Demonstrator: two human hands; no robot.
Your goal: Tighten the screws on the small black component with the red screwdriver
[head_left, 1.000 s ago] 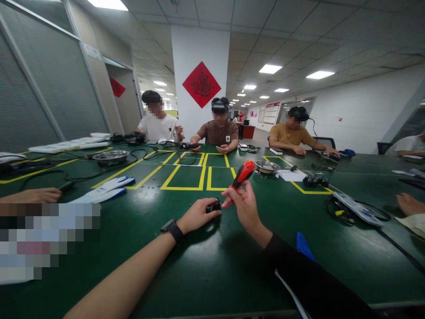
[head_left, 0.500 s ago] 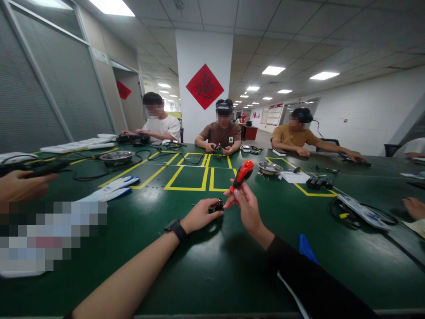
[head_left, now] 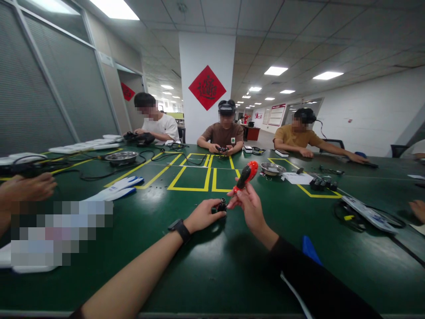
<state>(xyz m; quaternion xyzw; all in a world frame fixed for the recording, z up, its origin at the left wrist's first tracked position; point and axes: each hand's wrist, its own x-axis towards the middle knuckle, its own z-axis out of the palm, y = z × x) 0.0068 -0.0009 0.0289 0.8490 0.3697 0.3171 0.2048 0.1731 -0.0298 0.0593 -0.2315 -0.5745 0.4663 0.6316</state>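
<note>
My left hand [head_left: 205, 215], with a dark band at the wrist, is closed round a small black part [head_left: 222, 205] at the table's middle. Just right of it, my right hand [head_left: 249, 207] grips a red and black screwdriver [head_left: 245, 176], its thick handle tilted up and to the right. The screwdriver's lower end is hidden among the fingers, close beside the black part. Both hands are over the dark green tabletop [head_left: 199, 274].
White and blue gloves [head_left: 121, 187] lie at left, near another person's hand [head_left: 26, 192]. Metal bowls [head_left: 272, 169] [head_left: 121, 157], cables, black parts [head_left: 323, 182] and a white strip [head_left: 368, 213] lie farther out. A blue object [head_left: 311, 250] lies near my right sleeve. Three people sit opposite.
The whole view has shifted slightly, so most things appear a little farther right. Both my hands keep their holds, and the screwdriver's tilt looks nearly the same.
</note>
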